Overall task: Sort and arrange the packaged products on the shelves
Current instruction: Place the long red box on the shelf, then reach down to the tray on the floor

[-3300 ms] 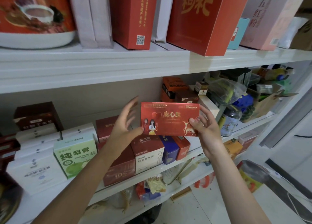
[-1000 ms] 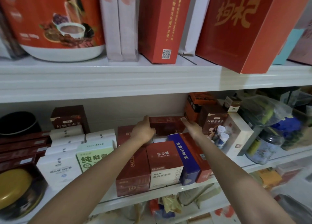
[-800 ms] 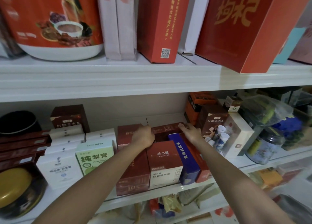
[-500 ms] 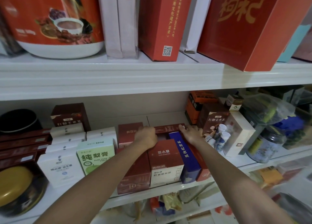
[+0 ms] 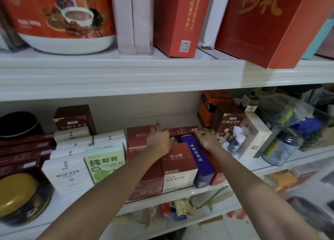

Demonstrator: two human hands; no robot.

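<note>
A flat red box (image 5: 182,131) stands on edge at the back of the middle shelf (image 5: 180,192), behind a red-and-white tea box (image 5: 178,165) and a blue box (image 5: 197,158). Only its top strip shows. My left hand (image 5: 159,139) grips the box's left end, fingers curled over its top edge. My right hand (image 5: 206,136) rests its straight fingertips on the box's top right corner. Both arms reach in over the front row of boxes.
A dark red box (image 5: 139,136) and a green pear-paste box (image 5: 104,163) stand left of my hands, with white boxes beyond. A brown tea box (image 5: 229,120), small bottles (image 5: 236,136) and a white carton (image 5: 253,135) crowd the right. The upper shelf (image 5: 162,73) hangs close overhead.
The flat red box went from in front of the shelf to behind the front row, then sank lower between the boxes. Both hands followed it in and down.
</note>
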